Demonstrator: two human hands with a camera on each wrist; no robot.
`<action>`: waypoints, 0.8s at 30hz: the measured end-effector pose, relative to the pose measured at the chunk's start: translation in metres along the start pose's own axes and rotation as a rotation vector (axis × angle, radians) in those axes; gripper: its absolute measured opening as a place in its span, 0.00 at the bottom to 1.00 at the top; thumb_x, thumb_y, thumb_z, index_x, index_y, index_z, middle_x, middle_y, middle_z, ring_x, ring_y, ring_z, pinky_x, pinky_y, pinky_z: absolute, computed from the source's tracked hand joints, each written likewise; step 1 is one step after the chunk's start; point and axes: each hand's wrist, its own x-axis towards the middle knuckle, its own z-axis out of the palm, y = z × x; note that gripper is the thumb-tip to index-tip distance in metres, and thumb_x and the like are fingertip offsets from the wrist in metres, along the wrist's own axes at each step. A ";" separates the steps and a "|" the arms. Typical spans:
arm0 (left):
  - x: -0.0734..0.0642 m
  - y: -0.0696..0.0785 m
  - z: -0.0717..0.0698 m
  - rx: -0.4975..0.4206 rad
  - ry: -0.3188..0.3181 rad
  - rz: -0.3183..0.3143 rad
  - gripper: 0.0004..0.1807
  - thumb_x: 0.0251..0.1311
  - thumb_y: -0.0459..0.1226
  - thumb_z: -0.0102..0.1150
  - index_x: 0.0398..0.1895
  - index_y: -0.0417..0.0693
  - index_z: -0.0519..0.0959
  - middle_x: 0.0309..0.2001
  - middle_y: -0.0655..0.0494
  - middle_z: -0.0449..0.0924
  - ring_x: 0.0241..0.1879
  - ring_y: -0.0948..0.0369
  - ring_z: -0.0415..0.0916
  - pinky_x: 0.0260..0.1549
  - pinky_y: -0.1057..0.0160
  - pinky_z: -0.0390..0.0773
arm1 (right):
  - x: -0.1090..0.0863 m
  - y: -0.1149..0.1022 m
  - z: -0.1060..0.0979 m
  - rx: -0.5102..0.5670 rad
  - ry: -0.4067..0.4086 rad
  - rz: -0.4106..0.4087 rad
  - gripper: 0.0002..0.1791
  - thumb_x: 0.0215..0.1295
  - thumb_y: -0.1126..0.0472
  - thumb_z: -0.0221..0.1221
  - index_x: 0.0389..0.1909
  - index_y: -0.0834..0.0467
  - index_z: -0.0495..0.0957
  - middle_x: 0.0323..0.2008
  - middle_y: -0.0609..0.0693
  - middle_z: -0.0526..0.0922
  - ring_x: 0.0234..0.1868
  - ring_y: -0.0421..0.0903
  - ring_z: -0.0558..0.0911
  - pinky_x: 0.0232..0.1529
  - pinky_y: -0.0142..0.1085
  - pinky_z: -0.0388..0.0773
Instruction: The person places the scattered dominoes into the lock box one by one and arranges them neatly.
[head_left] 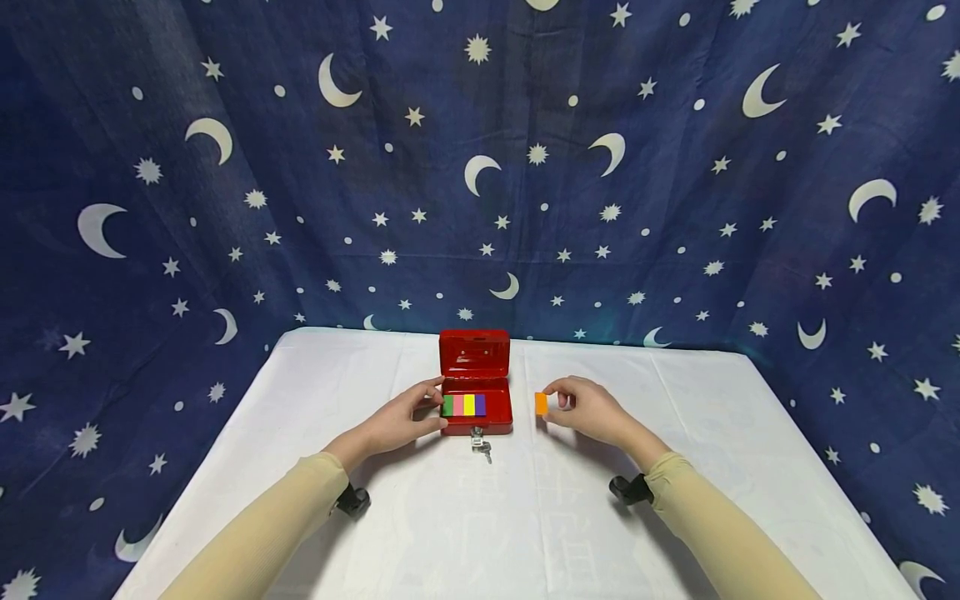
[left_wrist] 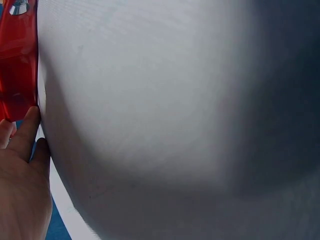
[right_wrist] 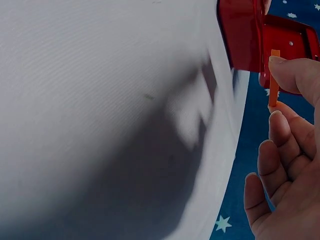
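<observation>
My left hand (head_left: 400, 414) holds the left side of an open red cash box (head_left: 498, 428), its thumb at the front corner and a finger at the back one. A row of flat coloured blocks lies in the box against its left side: green (head_left: 447, 406), pink (head_left: 458, 406), yellow (head_left: 469, 406) and purple (head_left: 480, 406). To the right of the box, my right hand (head_left: 592, 410) pinches an orange block (head_left: 541, 404) between thumb and fingertip. The right wrist view shows this orange block (right_wrist: 274, 85) thin and edge-on, the remaining fingers loosely bent below.
The raised lid (head_left: 474, 354) stands at the back of the box. Keys (head_left: 482, 447) hang from the lock at its front, over the white tablecloth (head_left: 450, 533). Behind the table hangs a dark blue curtain (head_left: 525, 225) with moons and stars.
</observation>
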 end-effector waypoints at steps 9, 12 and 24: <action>0.001 0.001 0.000 0.007 -0.003 -0.012 0.20 0.64 0.52 0.68 0.51 0.57 0.74 0.79 0.63 0.56 0.72 0.56 0.65 0.73 0.43 0.57 | 0.007 -0.009 0.003 -0.005 0.014 -0.042 0.17 0.58 0.58 0.70 0.49 0.53 0.83 0.30 0.43 0.74 0.29 0.42 0.73 0.31 0.36 0.70; 0.001 0.001 -0.001 0.006 -0.004 -0.015 0.20 0.64 0.51 0.69 0.51 0.56 0.74 0.79 0.63 0.56 0.72 0.56 0.65 0.73 0.43 0.57 | 0.010 -0.012 0.005 -0.012 0.012 -0.039 0.17 0.58 0.58 0.69 0.49 0.53 0.83 0.30 0.43 0.74 0.30 0.43 0.73 0.32 0.37 0.70; 0.001 -0.001 0.000 0.009 0.003 -0.022 0.20 0.63 0.53 0.69 0.50 0.59 0.74 0.79 0.64 0.56 0.72 0.55 0.65 0.72 0.41 0.56 | 0.022 -0.030 0.013 -0.034 -0.005 -0.006 0.17 0.59 0.56 0.69 0.50 0.51 0.83 0.31 0.43 0.76 0.32 0.44 0.73 0.33 0.38 0.72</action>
